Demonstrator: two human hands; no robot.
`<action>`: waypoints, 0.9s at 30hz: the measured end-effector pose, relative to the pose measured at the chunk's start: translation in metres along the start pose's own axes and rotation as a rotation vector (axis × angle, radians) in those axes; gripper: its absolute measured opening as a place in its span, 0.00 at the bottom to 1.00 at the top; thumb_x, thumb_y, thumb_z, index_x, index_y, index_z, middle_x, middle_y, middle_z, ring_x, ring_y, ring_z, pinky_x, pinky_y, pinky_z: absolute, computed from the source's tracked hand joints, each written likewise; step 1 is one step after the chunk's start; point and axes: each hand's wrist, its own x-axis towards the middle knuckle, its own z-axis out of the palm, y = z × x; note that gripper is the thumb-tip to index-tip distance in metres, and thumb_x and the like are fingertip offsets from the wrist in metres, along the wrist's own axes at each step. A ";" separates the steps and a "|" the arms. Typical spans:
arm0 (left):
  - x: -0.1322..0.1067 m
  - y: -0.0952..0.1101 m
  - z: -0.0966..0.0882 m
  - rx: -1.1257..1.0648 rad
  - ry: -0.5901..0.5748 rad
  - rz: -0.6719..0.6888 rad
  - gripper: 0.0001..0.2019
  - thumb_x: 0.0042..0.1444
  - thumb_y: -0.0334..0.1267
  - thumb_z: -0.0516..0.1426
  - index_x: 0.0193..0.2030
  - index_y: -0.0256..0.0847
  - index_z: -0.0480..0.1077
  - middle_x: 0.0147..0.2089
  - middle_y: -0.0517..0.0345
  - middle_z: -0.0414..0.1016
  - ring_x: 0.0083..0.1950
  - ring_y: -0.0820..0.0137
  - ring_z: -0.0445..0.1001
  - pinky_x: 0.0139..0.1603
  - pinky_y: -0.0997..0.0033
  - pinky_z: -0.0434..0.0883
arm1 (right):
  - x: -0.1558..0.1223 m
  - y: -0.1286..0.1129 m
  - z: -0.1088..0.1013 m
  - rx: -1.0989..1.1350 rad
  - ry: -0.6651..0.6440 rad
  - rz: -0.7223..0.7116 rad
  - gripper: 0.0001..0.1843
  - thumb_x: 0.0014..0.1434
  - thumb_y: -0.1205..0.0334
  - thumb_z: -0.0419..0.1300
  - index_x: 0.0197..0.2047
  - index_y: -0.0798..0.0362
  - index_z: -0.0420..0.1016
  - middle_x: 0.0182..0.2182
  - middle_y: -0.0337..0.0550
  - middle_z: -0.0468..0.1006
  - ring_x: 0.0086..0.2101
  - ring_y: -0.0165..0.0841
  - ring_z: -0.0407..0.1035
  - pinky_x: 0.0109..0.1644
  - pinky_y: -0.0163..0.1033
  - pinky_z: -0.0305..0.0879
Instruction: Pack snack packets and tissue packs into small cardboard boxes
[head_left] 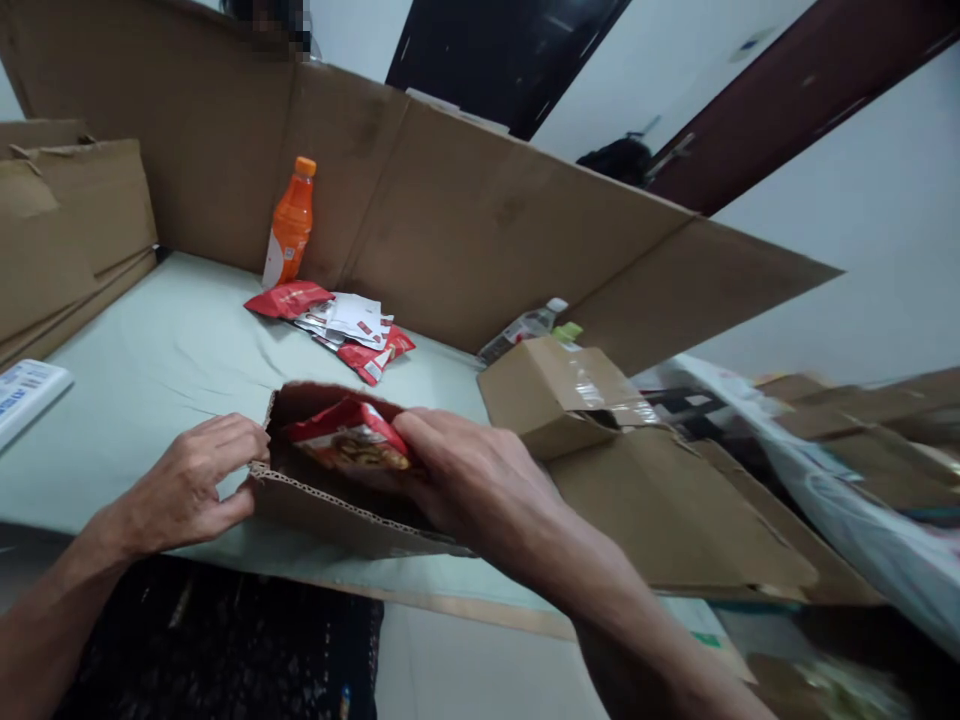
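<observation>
An open-topped cardboard box stands near the front edge of the covered table. My left hand grips its left end, fingers and thumb closing around the corner of the wall. Inside the opening is a red snack packet with a food picture on it. My right hand is closed on the packet's right end, partly down in the box; the fingertips are hidden. Behind the box lie red packets and white sachets in a loose pile.
An orange drink bottle stands against the tall cardboard screen. To the right are a taped carton and a clear bottle. A white labelled box lies at the left. Part of a person shows beyond the screen.
</observation>
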 end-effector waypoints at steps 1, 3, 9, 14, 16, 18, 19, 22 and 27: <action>0.000 0.001 0.000 -0.001 0.000 0.005 0.10 0.60 0.23 0.52 0.41 0.40 0.69 0.43 0.52 0.78 0.49 0.63 0.77 0.52 0.62 0.76 | 0.004 -0.001 -0.002 -0.080 -0.086 0.015 0.06 0.66 0.65 0.59 0.35 0.52 0.72 0.33 0.45 0.81 0.30 0.34 0.70 0.30 0.38 0.54; 0.001 0.002 0.000 -0.006 0.009 -0.003 0.10 0.59 0.23 0.52 0.39 0.40 0.70 0.44 0.52 0.78 0.49 0.63 0.77 0.51 0.63 0.76 | 0.016 -0.004 0.003 -0.133 -0.263 0.039 0.10 0.69 0.58 0.60 0.36 0.53 0.74 0.35 0.48 0.83 0.31 0.35 0.72 0.31 0.39 0.53; 0.013 0.003 -0.013 -0.050 -0.118 0.066 0.10 0.56 0.24 0.53 0.38 0.42 0.71 0.59 0.52 0.78 0.60 0.62 0.76 0.61 0.61 0.72 | 0.051 -0.006 0.038 0.015 -0.651 -0.076 0.11 0.65 0.57 0.64 0.44 0.55 0.80 0.41 0.50 0.85 0.36 0.38 0.76 0.36 0.39 0.59; 0.031 -0.006 -0.019 -0.137 -0.243 0.090 0.11 0.51 0.25 0.53 0.37 0.43 0.71 0.51 0.56 0.82 0.54 0.63 0.79 0.61 0.59 0.73 | 0.038 0.005 0.010 0.295 -0.710 -0.092 0.16 0.71 0.53 0.56 0.50 0.52 0.81 0.42 0.47 0.85 0.40 0.38 0.77 0.41 0.39 0.66; 0.034 -0.009 -0.019 -0.111 -0.277 0.067 0.11 0.50 0.26 0.53 0.38 0.43 0.72 0.59 0.53 0.79 0.60 0.60 0.77 0.64 0.57 0.72 | 0.030 0.021 -0.006 0.473 -0.576 -0.096 0.14 0.71 0.57 0.55 0.49 0.51 0.81 0.42 0.45 0.85 0.40 0.35 0.77 0.44 0.39 0.69; 0.035 -0.010 -0.018 -0.095 -0.302 0.049 0.10 0.49 0.27 0.54 0.36 0.43 0.72 0.64 0.51 0.76 0.64 0.57 0.74 0.66 0.58 0.72 | 0.031 0.047 -0.014 0.618 -0.291 -0.044 0.14 0.71 0.55 0.56 0.46 0.52 0.81 0.40 0.44 0.85 0.37 0.33 0.77 0.41 0.38 0.71; 0.036 -0.010 -0.017 -0.102 -0.311 0.045 0.09 0.49 0.27 0.55 0.36 0.43 0.72 0.64 0.51 0.76 0.64 0.57 0.74 0.65 0.59 0.73 | 0.036 0.063 -0.014 0.647 -0.127 0.009 0.15 0.71 0.53 0.56 0.45 0.52 0.81 0.38 0.45 0.85 0.35 0.33 0.77 0.38 0.37 0.71; 0.037 -0.009 -0.016 -0.150 -0.339 0.032 0.12 0.47 0.26 0.55 0.37 0.44 0.71 0.55 0.54 0.80 0.54 0.61 0.77 0.59 0.62 0.75 | 0.075 0.114 0.007 0.431 0.196 0.234 0.19 0.73 0.53 0.51 0.47 0.54 0.80 0.39 0.49 0.85 0.37 0.35 0.78 0.38 0.39 0.73; 0.037 -0.014 -0.003 -0.166 -0.310 0.038 0.12 0.46 0.24 0.57 0.35 0.44 0.67 0.45 0.58 0.79 0.42 0.64 0.74 0.49 0.63 0.74 | 0.171 0.170 0.095 0.012 0.033 0.377 0.28 0.61 0.64 0.64 0.65 0.56 0.72 0.63 0.58 0.75 0.59 0.46 0.71 0.59 0.47 0.69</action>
